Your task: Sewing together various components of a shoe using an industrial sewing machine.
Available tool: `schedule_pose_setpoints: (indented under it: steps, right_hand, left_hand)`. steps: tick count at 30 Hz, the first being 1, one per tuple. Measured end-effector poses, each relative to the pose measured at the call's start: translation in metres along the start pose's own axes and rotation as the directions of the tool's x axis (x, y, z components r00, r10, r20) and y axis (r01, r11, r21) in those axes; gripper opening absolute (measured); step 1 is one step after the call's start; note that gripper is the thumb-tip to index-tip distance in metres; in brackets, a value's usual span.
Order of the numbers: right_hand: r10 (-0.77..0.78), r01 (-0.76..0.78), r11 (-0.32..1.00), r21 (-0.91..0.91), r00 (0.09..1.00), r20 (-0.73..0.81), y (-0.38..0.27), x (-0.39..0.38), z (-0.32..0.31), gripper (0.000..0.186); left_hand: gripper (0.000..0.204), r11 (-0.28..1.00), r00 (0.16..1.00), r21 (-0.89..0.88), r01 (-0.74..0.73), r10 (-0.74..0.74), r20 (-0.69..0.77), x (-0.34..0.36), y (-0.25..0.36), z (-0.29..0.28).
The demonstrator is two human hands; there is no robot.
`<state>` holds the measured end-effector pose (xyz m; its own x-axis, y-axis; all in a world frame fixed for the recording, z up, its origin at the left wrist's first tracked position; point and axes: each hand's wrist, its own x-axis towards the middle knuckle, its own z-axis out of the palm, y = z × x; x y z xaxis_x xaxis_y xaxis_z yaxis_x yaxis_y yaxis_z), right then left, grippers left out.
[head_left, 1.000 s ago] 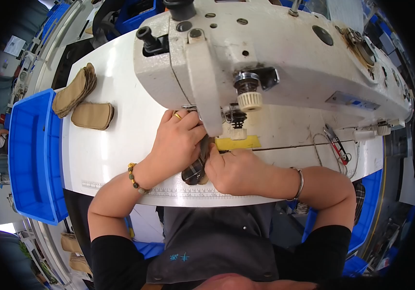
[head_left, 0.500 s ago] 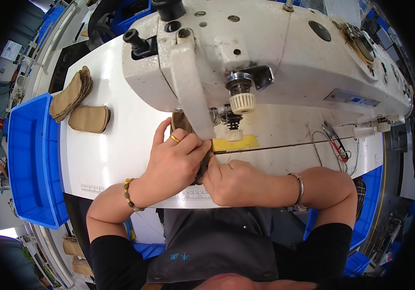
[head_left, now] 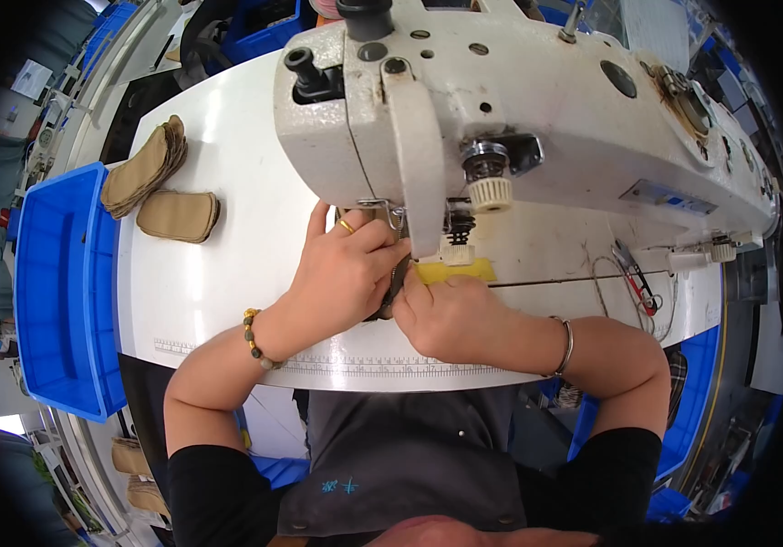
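Beneath the head of a white sewing machine (head_left: pixel 537 118), a brown fabric piece with a dark strip (head_left: pixel 398 279) along its edge lies mostly hidden by my fingers. My left hand (head_left: pixel 344 269) presses on the piece with bent fingers, close to the needle area, its thumb and fingertips at the strip. Just to the right, my right hand (head_left: pixel 451 314) is closed, pinching the strip's near end between thumb and forefinger. The machine's lever and my fingers hide the stitching point.
Stacked tan fabric pieces (head_left: pixel 177 216) lie on the white table at left, beside another stack (head_left: pixel 147 169). A blue bin (head_left: pixel 63 292) stands at the table's left edge. Red-handled thread snips (head_left: pixel 636 281) and loose thread lie at right. A yellow patch (head_left: pixel 455 271) marks the machine bed.
Both hands have moved slightly away from me with the fabric piece, farther under the machine head. The whole view has shifted, so the machine appears more to the right.
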<state>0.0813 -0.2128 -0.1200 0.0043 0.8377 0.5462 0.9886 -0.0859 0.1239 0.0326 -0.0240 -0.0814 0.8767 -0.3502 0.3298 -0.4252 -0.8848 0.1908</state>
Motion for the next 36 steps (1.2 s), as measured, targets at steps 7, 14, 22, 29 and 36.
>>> schedule_pose_setpoints:
  steps: [7, 14, 22, 29, 36]
  right_hand:
    - [0.089, -0.093, 0.993, 0.072, 0.995, 0.048, 0.01, 0.007, -0.004, 0.009]
    - [0.143, -0.145, 0.981, 0.131, 0.989, 0.021, 0.01, 0.006, -0.004, 0.01]
    - [0.075, -0.076, 0.997, 0.008, 0.995, 0.06, 0.003, 0.004, -0.004, 0.016]
    - [0.104, -0.102, 0.989, 0.111, 0.995, -0.01, 0.007, 0.002, -0.004, 0.016]
    - [0.406, -0.451, 0.859, 0.243, 0.889, 0.213, 0.026, 0.008, 0.004, 0.008]
  left_hand:
    - [0.025, 0.998, 0.999, 0.039, 0.045, -0.044, -0.012, 0.003, -0.01, 0.004]
    - [0.022, 0.994, 0.998, 0.092, 0.056, -0.058, 0.022, -0.002, 0.018, -0.044]
    - [0.02, 0.92, 0.996, 0.385, 0.076, -0.089, 0.017, -0.021, 0.03, -0.028]
    - [0.014, 0.955, 0.997, 0.287, 0.08, -0.082, -0.007, -0.018, 0.025, -0.025]
    - [0.018, 0.984, 0.998, 0.18, 0.011, -0.021, 0.053, -0.017, 0.016, -0.027]
